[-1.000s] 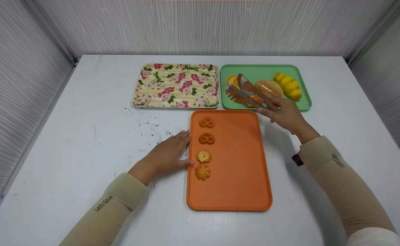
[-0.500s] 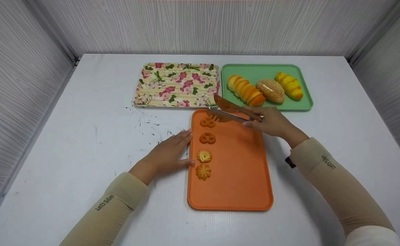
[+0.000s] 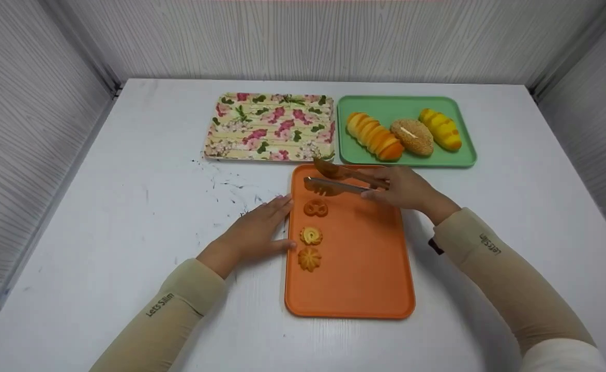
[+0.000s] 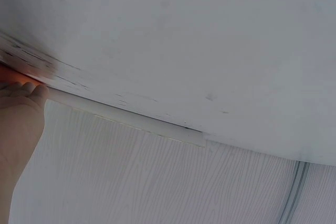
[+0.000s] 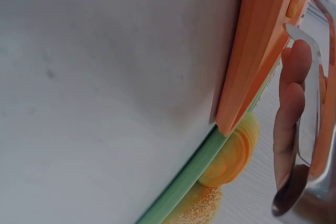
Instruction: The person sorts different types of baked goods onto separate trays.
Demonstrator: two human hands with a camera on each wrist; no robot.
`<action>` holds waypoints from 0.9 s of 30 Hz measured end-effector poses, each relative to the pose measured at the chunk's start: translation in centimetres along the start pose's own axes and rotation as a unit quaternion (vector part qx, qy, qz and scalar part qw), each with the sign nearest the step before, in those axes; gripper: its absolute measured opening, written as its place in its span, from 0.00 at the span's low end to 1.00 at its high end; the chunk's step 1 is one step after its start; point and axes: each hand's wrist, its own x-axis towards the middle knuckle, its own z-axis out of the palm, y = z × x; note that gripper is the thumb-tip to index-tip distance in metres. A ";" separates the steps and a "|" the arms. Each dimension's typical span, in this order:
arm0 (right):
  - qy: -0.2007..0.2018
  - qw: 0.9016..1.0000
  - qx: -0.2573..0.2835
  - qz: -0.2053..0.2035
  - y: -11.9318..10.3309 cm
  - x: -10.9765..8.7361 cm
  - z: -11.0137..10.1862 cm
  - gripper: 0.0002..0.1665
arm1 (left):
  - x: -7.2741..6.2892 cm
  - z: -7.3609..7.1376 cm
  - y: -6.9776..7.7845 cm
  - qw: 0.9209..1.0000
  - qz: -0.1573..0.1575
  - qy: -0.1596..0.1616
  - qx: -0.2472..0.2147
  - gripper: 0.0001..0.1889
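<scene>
In the head view my right hand (image 3: pixel 411 191) grips metal tongs (image 3: pixel 340 185), their jaws apart over the far left part of an orange tray (image 3: pixel 357 279). The tong tips cover the spot of the farthest pretzel-shaped cookie. Below it in a column lie another pretzel-shaped cookie (image 3: pixel 316 208), a swirl cookie (image 3: pixel 311 235) and a flower-shaped cookie (image 3: pixel 309 259). My left hand (image 3: pixel 254 232) rests at the tray's left edge, fingers extended and fingertips at the rim. The right wrist view shows the tongs (image 5: pixel 315 187) with a cookie (image 5: pixel 295 2) beyond their tips.
Behind the orange tray, a green tray (image 3: pixel 385 106) bears a striped bread roll (image 3: pixel 374 136), a seeded bun (image 3: pixel 412 136) and a yellow bread roll (image 3: pixel 440 129). To its left lies a floral tray (image 3: pixel 261 124). Patterned walls (image 3: pixel 303 41) border the white table (image 3: pixel 127 206).
My right hand has brought the tongs from over the green tray leftward and nearer, to the orange tray's far left corner. The left hand stays at the tray edge.
</scene>
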 end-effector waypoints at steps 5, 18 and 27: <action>-0.006 1.000 -0.023 0.003 -0.3 0.2 0.0 0.31 | 0.1 0.0 0.0 1.000 0.001 -0.003 0.001 0.49; 0.007 0.999 -0.039 0.006 -0.6 0.6 -0.2 0.34 | 0.2 0.2 -0.1 1.000 -0.002 -0.002 -0.002 0.48; 0.019 0.998 -0.062 -0.013 -0.8 1.1 0.1 0.31 | 0.1 0.1 -0.1 1.000 -0.005 -0.006 -0.003 0.48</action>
